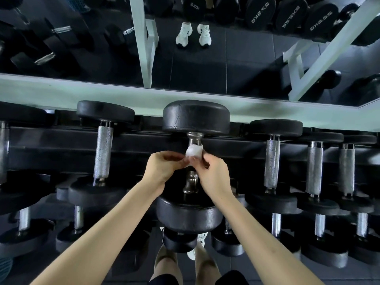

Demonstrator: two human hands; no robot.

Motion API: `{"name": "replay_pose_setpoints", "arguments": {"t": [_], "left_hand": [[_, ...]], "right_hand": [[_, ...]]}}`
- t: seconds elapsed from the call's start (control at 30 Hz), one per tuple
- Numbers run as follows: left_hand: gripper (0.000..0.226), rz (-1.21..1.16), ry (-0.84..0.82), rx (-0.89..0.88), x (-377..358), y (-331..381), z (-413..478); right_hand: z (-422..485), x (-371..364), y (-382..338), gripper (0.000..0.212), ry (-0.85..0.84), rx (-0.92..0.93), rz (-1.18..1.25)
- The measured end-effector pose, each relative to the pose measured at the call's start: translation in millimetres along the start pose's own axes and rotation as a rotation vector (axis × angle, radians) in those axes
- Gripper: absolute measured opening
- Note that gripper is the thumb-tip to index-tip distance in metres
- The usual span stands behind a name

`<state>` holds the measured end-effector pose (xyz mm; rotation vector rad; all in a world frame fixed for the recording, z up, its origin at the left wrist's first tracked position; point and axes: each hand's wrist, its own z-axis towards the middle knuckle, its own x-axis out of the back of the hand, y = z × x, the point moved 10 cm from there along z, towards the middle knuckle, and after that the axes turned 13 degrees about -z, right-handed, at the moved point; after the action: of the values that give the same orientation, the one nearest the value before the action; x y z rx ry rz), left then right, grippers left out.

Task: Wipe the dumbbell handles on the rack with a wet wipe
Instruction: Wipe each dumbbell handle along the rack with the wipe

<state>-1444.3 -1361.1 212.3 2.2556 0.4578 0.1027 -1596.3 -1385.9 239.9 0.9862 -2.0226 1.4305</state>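
We've got both hands pinching the wet wipe [194, 151] on the centre dumbbell [195, 118].
Our forearms stretch forward and converge. Our left hand [162, 168] and right hand [214, 175] curl fingertips onto the bunched wipe, which sits against the upper handle [191, 178]. The dumbbell lies across the black rack [51, 145].

Left hand [162, 167], right hand [213, 173] bare; forearms [115, 219] bare to frame edge. Black shorts [164, 280] far below hands, at bottom edge. Legs [165, 262] bare. White sneaker [192, 254] below right hand, partly hidden. Mirrored sneakers [183, 34] well above hands: white, chunky, laced.
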Motion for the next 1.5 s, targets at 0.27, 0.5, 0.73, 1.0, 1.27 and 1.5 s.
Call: {"name": "replay_pose_setpoints", "arguments": {"t": [0.27,0.5,0.73,1.0,1.27,1.5], "left_hand": [[0.021,0.023,0.049,-0.159,-7,34,1],[0.020,0.161,0.001,-0.155,-12,32,-7],[0.016,0.158,0.059,-0.139,-2,22,-24],[0.004,0.659,0.005,-0.913,-31,89,-68],[0.008,0.726,-0.080,-0.730,-36,70,-39],[0.013,0.615,0.105,-0.470,-14,50,-34]], "right_hand": [[28,20,-15,0.054,0.000,-0.043,-0.142],[4,12,-1,0.054,-0.073,-0.036,-0.114],[-1,6,4,0.052,-0.139,-0.082,-0.110],[-5,4,1,0.038,-0.122,-0.078,-0.114],[-14,22,3,0.026,0.051,-0.050,-0.322],[-26,21,-14,0.024,0.134,0.068,-0.206]]}}
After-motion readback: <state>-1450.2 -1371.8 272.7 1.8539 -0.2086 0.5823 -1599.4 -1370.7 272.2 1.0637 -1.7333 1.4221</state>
